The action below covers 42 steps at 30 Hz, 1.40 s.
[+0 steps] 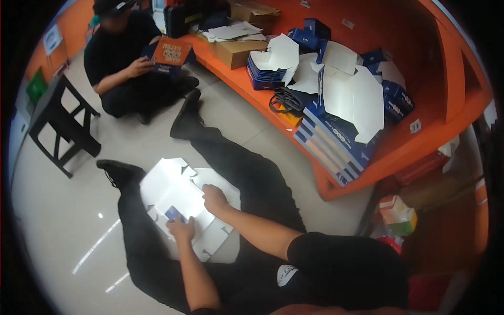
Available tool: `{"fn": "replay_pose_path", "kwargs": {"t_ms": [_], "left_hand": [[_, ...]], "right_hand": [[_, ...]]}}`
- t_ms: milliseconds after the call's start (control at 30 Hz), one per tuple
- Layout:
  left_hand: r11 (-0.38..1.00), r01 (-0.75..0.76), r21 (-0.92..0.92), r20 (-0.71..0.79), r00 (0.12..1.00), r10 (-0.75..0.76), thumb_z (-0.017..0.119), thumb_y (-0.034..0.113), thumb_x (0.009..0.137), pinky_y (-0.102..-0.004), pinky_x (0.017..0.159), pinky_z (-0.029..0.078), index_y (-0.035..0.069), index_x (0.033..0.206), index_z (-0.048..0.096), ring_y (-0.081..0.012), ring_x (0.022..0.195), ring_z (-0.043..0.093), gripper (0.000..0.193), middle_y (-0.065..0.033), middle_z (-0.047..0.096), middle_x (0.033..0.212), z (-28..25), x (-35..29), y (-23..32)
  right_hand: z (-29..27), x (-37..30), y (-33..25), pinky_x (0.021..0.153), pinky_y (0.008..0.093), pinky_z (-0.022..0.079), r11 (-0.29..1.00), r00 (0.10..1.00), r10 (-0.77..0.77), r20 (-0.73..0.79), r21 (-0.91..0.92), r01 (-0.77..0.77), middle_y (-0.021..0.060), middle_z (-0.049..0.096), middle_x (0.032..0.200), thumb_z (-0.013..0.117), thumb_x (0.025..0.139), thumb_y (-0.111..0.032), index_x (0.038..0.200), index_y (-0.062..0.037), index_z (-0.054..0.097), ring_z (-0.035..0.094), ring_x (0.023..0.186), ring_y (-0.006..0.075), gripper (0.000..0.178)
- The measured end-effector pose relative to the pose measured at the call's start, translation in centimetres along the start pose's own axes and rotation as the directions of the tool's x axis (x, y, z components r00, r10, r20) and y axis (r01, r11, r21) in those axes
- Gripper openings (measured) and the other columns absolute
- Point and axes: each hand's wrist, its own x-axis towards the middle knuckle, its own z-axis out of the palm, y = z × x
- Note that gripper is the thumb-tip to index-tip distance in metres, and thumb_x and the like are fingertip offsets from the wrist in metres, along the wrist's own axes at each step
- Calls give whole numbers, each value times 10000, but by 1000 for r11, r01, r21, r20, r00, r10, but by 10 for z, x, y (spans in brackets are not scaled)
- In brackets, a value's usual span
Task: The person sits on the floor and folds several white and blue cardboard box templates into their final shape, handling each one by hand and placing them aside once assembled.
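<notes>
An unfolded white carton (164, 181) lies between my outstretched legs, with its plain inner side up and cut flaps along its edges. My left hand (181, 229) is closed at its near part, by a small blue flap (174, 212) that shows its printed side. My right hand (214, 199) is curled closed at the carton's right edge. The fingertips of that hand are partly hidden. Beneath and beside the carton lie more white cardboard sheets (231, 184).
An orange shelf (320, 178) on the right bears stacked blue flat cartons (331, 144), open white carton blanks (352, 100) and a black coiled cable (286, 101). Across from me a seated person holds a blue and orange box (170, 55). A black stool (63, 121) stands left.
</notes>
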Motion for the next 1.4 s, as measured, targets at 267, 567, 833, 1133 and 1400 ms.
{"fn": "replay_pose_path", "kwargs": {"t_ms": [267, 567, 833, 1133, 1400], "left_hand": [[916, 70, -395, -182, 971, -152, 780, 111, 798, -461, 1035, 482, 48, 1379, 544, -426, 1220, 548, 631, -284, 482, 1374, 10, 1, 18], [752, 150, -642, -90, 959, -268, 848, 224, 819, -378, 847, 560, -61, 1162, 646, -274, 941, 711, 489, -197, 726, 1065, 7, 14, -1], [800, 119, -588, -184, 943, -277, 844, 159, 803, -388, 809, 563, -34, 1135, 603, -297, 921, 726, 454, -206, 730, 999, 7, 9, -9], [977, 197, -86, -143, 968, -208, 773, 249, 822, -508, 1021, 481, -90, 1282, 550, -476, 1172, 567, 613, -278, 540, 1336, -16, -22, 65], [10, 221, -975, 217, 945, 243, 573, 476, 1040, -326, 798, 537, 1, 1273, 566, -211, 975, 663, 529, -123, 640, 1154, -94, -47, 94]], "right_hand": [[-32, 7, 2, 837, 541, 521, 985, 987, 160, 0, -60, -160, 282, 688, 936, 621, 914, -34, 1044, 5, 541, 673, 956, 473, 158], [-14, -3, -6, 887, 505, 505, 989, 991, -103, -86, -111, 93, 269, 638, 997, 548, 833, 38, 1027, 22, 604, 623, 971, 458, 202], [-15, -2, -10, 926, 489, 535, 988, 975, 142, 171, -76, -131, 285, 690, 1124, 572, 876, 29, 1179, 41, 591, 658, 1108, 443, 303], [-52, -4, 1, 878, 504, 530, 997, 995, 30, 96, -78, -22, 230, 723, 995, 534, 915, -87, 1050, -14, 710, 685, 974, 410, 234], [-113, -50, -103, 1047, 546, 328, 864, 869, -494, -7, -118, 490, 31, 720, 1087, 573, 916, -98, 1167, -96, 694, 626, 1053, 226, 279]]}}
